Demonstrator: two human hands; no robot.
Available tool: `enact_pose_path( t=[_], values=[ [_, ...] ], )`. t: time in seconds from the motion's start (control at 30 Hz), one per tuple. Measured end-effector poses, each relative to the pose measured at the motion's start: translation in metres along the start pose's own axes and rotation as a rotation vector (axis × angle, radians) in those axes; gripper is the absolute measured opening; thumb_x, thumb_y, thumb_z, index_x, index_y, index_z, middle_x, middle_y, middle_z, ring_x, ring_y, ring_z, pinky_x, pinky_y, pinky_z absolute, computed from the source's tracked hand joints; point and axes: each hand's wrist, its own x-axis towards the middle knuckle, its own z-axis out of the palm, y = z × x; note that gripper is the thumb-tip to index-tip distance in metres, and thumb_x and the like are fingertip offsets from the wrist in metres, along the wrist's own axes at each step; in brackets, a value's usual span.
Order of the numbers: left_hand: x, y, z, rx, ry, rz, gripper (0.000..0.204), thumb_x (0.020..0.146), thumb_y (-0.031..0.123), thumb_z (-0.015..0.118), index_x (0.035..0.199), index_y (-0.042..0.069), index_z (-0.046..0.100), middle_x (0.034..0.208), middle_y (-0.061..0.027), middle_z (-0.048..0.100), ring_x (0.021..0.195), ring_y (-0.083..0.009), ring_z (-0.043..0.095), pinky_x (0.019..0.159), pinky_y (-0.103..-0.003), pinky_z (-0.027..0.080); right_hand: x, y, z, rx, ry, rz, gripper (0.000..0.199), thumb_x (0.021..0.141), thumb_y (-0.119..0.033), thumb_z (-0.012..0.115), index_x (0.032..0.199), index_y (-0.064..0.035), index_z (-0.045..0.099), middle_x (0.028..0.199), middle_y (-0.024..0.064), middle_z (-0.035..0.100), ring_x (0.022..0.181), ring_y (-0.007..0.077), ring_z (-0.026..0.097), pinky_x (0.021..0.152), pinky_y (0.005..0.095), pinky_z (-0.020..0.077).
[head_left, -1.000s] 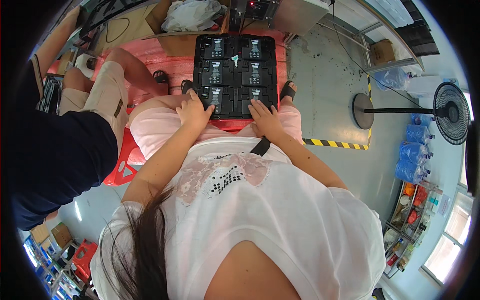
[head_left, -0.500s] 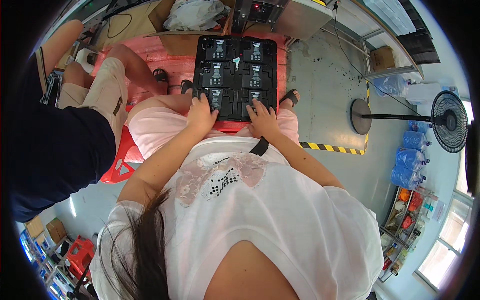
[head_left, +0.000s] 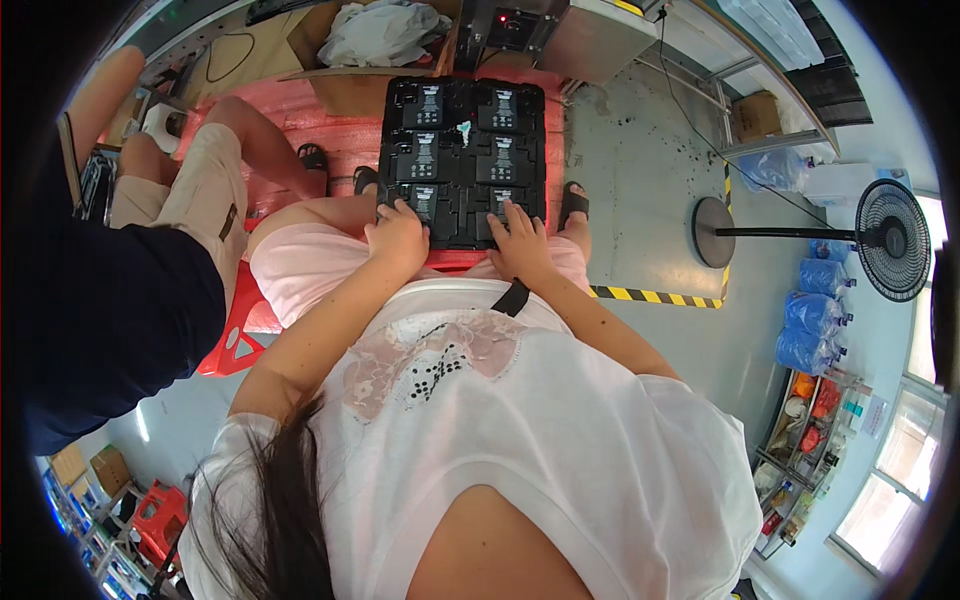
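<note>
A black tray (head_left: 462, 160) with six slots, each holding a dark part, lies at twelve o'clock, resting on the person's knees. The left hand (head_left: 398, 232) grips its near edge at eleven o'clock, fingers curled over it. The right hand (head_left: 518, 240) lies spread, fingers flat on the near right slot. A standing fan (head_left: 880, 240) stands at three o'clock.

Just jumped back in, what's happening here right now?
A seated person has both hands on the near edge of a black tray resting on their knees. The left hand and right hand lie over the nearest row of its dark flat parts. Another person sits close on the left, on a red stool.
</note>
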Motion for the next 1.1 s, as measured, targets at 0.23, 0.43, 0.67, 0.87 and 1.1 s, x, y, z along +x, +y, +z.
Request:
enact_pose_path(
  t=[0.23,0.43,0.67,0.87,1.1],
  values=[
    [-0.003,0.004,-0.003,0.053,-0.005,0.049,0.065,0.082,0.036,0.058,0.128,-0.007,0.039,0.113,-0.0229,0.055,0.101,-0.0336,0.058,0.078,-0.054,0.045,0.029,0.01,-0.074,0.325,0.294,0.184,0.045,0.074,-0.018,0.067,0.115,-0.0032,0.054,0.121,0.0203,0.048,0.108,0.0354,0.049,0.089,0.0438,0.041],
    [0.002,0.01,0.0,-0.025,-0.056,-0.039,0.071,0.08,0.039,0.06,0.129,-0.008,0.037,0.107,-0.0191,0.059,0.1,-0.0333,0.058,0.079,-0.053,0.045,0.115,0.045,-0.169,0.393,0.735,0.049,0.038,0.078,-0.019,0.065,0.112,-0.0019,0.056,0.114,0.0196,0.05,0.107,0.0354,0.048,0.091,0.0426,0.04],
    [0.019,0.0,-0.009,-0.312,-0.183,-0.406,0.058,0.08,0.033,0.063,0.119,-0.002,0.037,0.116,-0.0193,0.057,0.103,-0.0362,0.058,0.084,-0.051,0.046,0.204,0.072,-0.218,-0.202,0.772,-0.122,0.061,0.071,-0.028,0.07,0.124,-0.0066,0.049,0.127,0.0225,0.042,0.116,0.0363,0.043,0.094,0.0507,0.0356],
    [0.015,-0.021,0.002,-0.425,-0.068,-0.356,0.067,0.078,0.027,0.068,0.128,0.003,0.03,0.102,-0.019,0.064,0.096,-0.0358,0.061,0.083,-0.049,0.046,0.226,0.106,-0.206,-0.465,0.495,-0.051,0.062,0.072,-0.025,0.069,0.129,-0.0159,0.046,0.122,0.0138,0.05,0.114,0.0311,0.048,0.09,0.0521,0.0376],
    [0.013,-0.032,0.02,-0.179,0.161,-0.148,0.08,0.076,0.029,0.07,0.139,0.011,0.023,0.098,-0.018,0.064,0.091,-0.036,0.061,0.08,-0.047,0.047,0.186,0.105,-0.22,-0.466,0.602,-0.145,0.042,0.071,-0.014,0.065,0.112,-0.0182,0.06,0.098,0.0048,0.062,0.096,0.0237,0.059,0.078,0.0393,0.0439]
  ],
)
